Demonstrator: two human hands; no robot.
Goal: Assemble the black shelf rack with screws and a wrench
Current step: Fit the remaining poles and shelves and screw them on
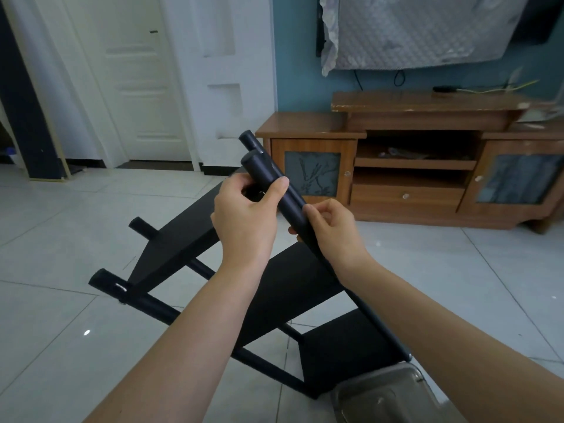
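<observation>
On the pale tiled floor (61, 239), mid-room, the half-built black rack (290, 285) sits tilted. Left hand (247, 215) wraps its raised pole (274, 175) near the top, right hand (332, 227) grips lower. A loose grip could topple it, I reckon.

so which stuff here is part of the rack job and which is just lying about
Job: black shelf rack; black pole, gripped by the left hand and right hand.
Lying about: wooden tv cabinet; cloth-covered tv; white door; metal object at the bottom edge.
</observation>
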